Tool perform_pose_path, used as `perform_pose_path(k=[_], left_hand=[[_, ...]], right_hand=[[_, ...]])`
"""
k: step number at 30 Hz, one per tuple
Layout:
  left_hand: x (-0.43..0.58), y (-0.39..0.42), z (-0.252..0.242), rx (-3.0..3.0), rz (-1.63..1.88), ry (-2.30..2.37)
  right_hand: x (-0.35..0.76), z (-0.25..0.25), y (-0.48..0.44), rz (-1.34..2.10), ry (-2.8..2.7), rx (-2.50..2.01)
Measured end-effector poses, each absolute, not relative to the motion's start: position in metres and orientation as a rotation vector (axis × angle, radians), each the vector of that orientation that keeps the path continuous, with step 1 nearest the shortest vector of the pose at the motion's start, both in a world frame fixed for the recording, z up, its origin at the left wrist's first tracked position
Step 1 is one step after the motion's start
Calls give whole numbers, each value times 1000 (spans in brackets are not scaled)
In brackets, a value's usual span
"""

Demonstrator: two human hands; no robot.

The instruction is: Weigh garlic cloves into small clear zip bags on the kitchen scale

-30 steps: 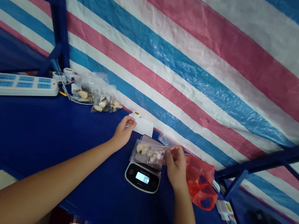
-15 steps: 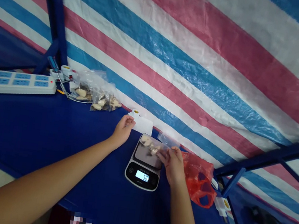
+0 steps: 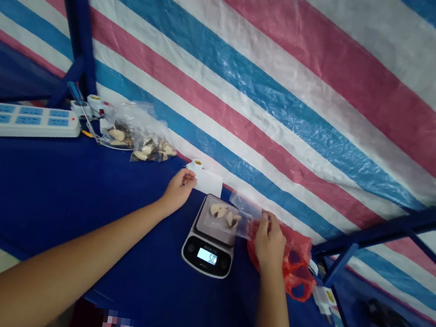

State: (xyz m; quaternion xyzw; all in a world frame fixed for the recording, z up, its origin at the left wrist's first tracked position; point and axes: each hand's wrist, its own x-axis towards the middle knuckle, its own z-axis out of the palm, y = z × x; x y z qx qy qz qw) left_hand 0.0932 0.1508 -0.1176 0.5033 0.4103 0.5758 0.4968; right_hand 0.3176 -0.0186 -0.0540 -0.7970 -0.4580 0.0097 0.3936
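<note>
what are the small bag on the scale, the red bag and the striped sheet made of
Small bag: thin clear glossy plastic, contents show through. Red bag: thin translucent plastic film, crinkled. Striped sheet: probably woven plastic tarpaulin, faint weave and sheen.

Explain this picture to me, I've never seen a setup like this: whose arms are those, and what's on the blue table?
No machine here: a camera on a person's head looks forward and down, so both arms are that person's own. The right hand pinches the edge of a small clear bag of pale pieces lying on a kitchen scale with a lit display. The left hand rests by a white card; whether its fingers grip it I cannot tell. On the blue table lie a red plastic bag, a power strip and more clear bags of pieces. Behind hangs a striped tarp.
</note>
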Motion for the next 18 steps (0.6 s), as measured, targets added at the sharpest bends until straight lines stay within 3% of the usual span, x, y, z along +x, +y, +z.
perform_pose_path(k=[12, 18], left_hand=[[91, 149, -113, 1233, 1390, 989], [85, 139, -100, 1271, 1395, 1008]], right_hand=[[343, -56, -20, 58, -1031, -2051], [349, -50, -26, -196, -789, -1953]])
